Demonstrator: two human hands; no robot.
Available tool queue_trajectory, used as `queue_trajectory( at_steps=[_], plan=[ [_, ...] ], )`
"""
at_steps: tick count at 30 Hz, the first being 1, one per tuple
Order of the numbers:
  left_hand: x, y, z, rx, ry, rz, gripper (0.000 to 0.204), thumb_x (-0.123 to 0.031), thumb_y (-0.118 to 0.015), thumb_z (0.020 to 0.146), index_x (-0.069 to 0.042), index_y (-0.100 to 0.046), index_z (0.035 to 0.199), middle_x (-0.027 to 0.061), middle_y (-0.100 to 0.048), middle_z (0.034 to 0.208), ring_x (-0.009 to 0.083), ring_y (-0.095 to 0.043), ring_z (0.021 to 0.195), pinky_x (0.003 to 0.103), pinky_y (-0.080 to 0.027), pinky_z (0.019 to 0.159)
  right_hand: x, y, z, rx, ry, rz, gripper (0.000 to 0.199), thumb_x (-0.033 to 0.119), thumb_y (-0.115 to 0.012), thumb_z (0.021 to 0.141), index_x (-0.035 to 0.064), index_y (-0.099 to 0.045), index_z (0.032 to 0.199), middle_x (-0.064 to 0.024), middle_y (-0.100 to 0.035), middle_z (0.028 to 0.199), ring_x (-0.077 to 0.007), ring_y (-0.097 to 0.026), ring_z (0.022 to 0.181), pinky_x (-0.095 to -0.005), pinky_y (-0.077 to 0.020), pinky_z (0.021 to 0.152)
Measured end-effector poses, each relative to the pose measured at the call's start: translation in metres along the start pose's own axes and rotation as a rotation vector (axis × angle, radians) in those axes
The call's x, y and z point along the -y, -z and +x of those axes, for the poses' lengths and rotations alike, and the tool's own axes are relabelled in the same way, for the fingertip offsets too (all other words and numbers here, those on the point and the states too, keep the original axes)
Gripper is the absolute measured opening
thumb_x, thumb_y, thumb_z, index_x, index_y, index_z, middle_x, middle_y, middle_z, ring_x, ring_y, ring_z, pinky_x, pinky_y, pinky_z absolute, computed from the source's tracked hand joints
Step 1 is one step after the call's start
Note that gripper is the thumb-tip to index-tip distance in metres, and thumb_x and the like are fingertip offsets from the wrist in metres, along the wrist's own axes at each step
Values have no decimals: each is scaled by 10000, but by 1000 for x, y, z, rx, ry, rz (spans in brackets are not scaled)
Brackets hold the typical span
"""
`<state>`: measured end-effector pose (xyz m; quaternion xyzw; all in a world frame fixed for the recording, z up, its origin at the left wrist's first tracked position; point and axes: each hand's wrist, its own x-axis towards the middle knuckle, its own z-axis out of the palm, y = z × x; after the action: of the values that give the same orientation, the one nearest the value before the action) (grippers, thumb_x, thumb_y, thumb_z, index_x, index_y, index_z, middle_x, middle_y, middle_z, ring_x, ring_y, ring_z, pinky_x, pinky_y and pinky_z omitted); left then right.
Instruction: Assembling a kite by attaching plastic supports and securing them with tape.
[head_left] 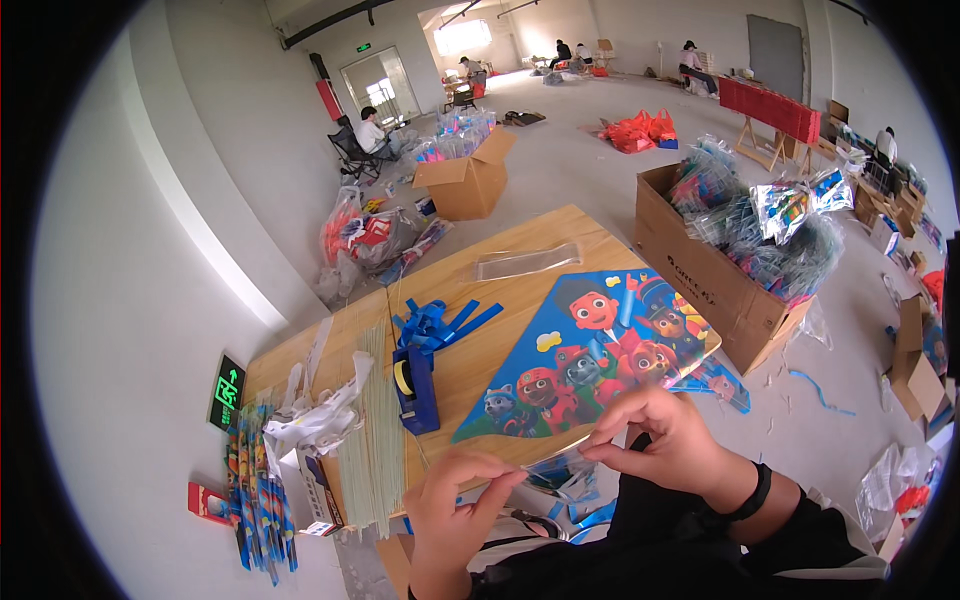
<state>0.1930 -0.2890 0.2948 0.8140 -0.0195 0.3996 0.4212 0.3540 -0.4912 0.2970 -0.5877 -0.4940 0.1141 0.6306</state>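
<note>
Pale wood tabletop [510,240] is worked at from its near edge, where thumb and forefinger are pinched together on both the left hand [450,510] and the right hand [665,450], and what seems a thin clear strip [556,453] is held stretched between them. Just beyond, the blue printed sheet [590,375] is laid flat, with a tape dispenser [416,395] and thin sticks [370,450] to its left. A fastening step appears to be under way; a taut strip and careful lining-up would be called for next.
</note>
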Motion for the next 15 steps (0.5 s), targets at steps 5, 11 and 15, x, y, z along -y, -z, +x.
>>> queue_trajectory(
  at_steps=[5, 11, 15],
  plan=[
    [-6, -1, -1, 0, -7, 80, 330, 97, -857, 765, -3, -680, 1024, 130, -729, 902, 206, -708, 797, 293, -541, 717, 17, -3, 11, -23, -100, 93, 305, -2, -862, 824, 46, -735, 1096, -49, -747, 928, -182, -733, 897, -291, -582, 830],
    [-19, -17, 6, 43, 6, 118, 346, 45, -881, 750, -18, -726, 1053, 116, -738, 886, 227, -712, 795, 301, -536, 714, 5, -2, 12, 136, -28, -202, 96, 48, -838, 856, 82, -795, 934, -77, -716, 885, -232, -694, 809, -343, -526, 689],
    [-4, -20, -6, 161, 145, 23, 196, -12, -863, 802, -12, -777, 978, 99, -747, 900, 214, -711, 838, 312, -541, 704, 4, 0, 8, 184, 23, -261, 91, 61, -821, 878, 86, -801, 963, -83, -726, 879, -227, -688, 793, -348, -520, 677]
  ],
)
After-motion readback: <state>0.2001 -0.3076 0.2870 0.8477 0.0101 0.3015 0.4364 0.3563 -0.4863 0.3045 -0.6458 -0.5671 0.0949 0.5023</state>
